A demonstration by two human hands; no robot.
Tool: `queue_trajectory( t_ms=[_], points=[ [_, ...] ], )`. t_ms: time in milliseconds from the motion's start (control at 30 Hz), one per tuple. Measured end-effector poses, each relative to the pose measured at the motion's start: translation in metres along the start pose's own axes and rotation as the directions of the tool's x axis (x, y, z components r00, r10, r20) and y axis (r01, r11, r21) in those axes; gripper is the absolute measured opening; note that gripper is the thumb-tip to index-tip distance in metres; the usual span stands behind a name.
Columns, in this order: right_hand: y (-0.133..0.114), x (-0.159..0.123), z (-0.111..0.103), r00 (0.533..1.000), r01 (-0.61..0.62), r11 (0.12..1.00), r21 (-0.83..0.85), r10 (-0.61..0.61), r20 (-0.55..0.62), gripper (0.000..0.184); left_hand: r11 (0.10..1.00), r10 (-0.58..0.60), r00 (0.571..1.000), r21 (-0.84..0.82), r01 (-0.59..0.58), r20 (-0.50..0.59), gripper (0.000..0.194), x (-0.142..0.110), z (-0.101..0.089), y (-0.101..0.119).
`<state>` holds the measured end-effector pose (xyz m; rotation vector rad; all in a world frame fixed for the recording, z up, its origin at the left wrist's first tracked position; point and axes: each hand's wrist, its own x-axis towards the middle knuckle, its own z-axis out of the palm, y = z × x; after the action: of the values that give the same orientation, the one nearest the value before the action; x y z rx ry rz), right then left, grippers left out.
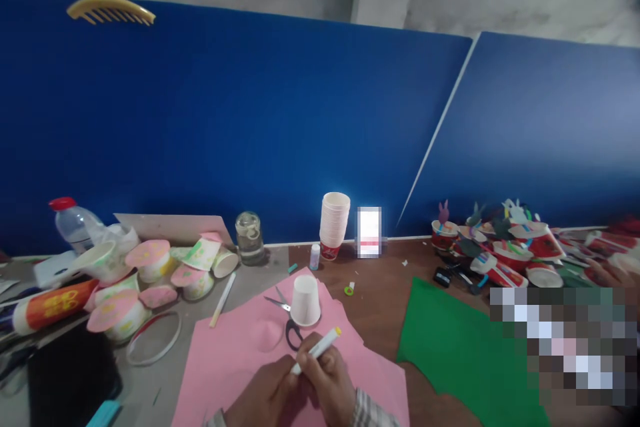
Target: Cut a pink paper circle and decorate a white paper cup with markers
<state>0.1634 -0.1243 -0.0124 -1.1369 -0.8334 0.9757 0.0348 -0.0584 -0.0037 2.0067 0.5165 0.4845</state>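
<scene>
A white marker pen (324,344) with a yellow end slants up to the right between my hands. My right hand (330,380) is closed around its barrel. At the lower end of the marker, my left hand (267,387) is closed, its fingertips pinching that end. Under both hands lies a sheet of pink paper (215,360), with a round pink cut-out (269,335) on top. Just beyond my hands a white paper cup (305,301) stands upside down. Black-handled scissors (293,335) lie beside it with blades apart, their handles partly hidden by my right hand.
Behind the pink paper stand stacked paper cups (334,223), a small bottle (315,257) and a glass jar (249,238). Decorated cups (150,263) crowd the left. Green paper (455,340) and rabbit-topped cups (505,253) lie right, near another person's hand (617,273).
</scene>
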Motion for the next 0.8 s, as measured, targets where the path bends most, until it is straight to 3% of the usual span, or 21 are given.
queue_trajectory(
  t_ms=[67, 133, 233, 333, 433, 533, 800],
  points=[
    [0.000, 0.004, -0.002, 1.000, -0.011, 0.999, 0.032, 0.011, -0.023, 0.021, 0.999, -0.040, 0.998, 0.026, 0.041, -0.051, 0.021, 0.000, 0.004, -0.001],
    [0.000, 0.008, -0.003, 0.997, -0.023, 0.995, 0.099, 0.030, -0.073, 0.024, 0.989, -0.056, 0.981, 0.121, 0.079, -0.183, 0.016, 0.000, 0.008, -0.003],
    [-0.001, 0.014, -0.004, 0.991, -0.079, 0.976, 0.205, 0.099, -0.086, 0.024, 0.942, 0.042, 0.936, 0.326, 0.079, -0.350, 0.009, 0.000, 0.011, -0.005],
    [0.002, 0.016, -0.003, 0.989, -0.128, 0.962, 0.242, 0.142, -0.041, 0.024, 0.836, 0.224, 0.893, 0.547, 0.029, -0.390, 0.008, -0.001, 0.010, -0.006],
    [0.004, 0.015, -0.001, 0.988, -0.139, 0.951, 0.278, 0.153, -0.031, 0.022, 0.732, 0.311, 0.876, 0.681, 0.028, -0.370, 0.011, -0.002, 0.009, -0.007],
    [0.005, 0.014, 0.002, 0.988, -0.120, 0.944, 0.307, 0.143, -0.053, 0.021, 0.726, 0.306, 0.880, 0.687, 0.030, -0.362, 0.011, -0.001, 0.009, -0.008],
    [0.008, 0.016, 0.000, 0.992, -0.089, 0.952, 0.295, 0.112, -0.063, 0.018, 0.855, 0.203, 0.912, 0.518, 0.012, -0.356, 0.008, 0.003, 0.008, -0.006]
  ],
)
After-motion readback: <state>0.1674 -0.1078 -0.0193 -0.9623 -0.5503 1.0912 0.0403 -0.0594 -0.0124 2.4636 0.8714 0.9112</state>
